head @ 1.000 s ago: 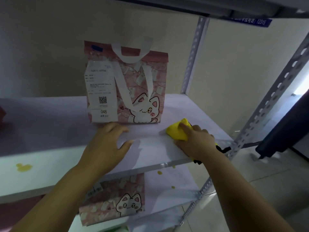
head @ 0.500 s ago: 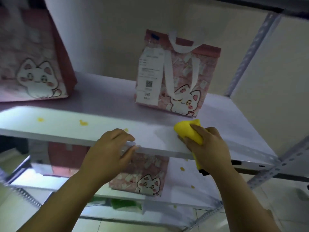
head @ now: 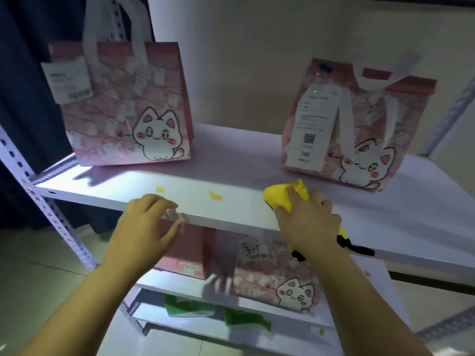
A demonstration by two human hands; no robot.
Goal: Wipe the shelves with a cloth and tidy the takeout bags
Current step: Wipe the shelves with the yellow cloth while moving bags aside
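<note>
Starting nearest the viewer, what do the two grips hold? (Student)

Left grip (head: 146,227), a bare hand: fingers curled over the front edge of the middle shelf (head: 231,163), thumb beneath it. Right grip (head: 308,222): closed on a yellow cloth (head: 282,195), pressing it onto the same shelf near the front edge. A tail of the cloth hangs out beside the wrist. (Tutor)

What lies between them? (Student)

Two yellow stains (head: 214,196) on the shelf surface, just left of the cloth. (Tutor)

And underneath? (Student)

A lower shelf (head: 365,299) carries the lower bag (head: 277,278), a pink cat-print takeout bag with a handwritten tag. A green item (head: 190,307) sits one level further down; what it is cannot be told. A perforated post (head: 51,214) supports the rack at the left. (Tutor)

And farther back? (Student)

Two more pink cat-print takeout bags stand upright on the middle shelf, well apart. The left bag (head: 128,104) is at the shelf's left end. The right bag (head: 359,129) is just beyond the cloth, not touching it. Each has white handles and a printed receipt on its front. A beige wall (head: 257,60) closes the view. (Tutor)
</note>
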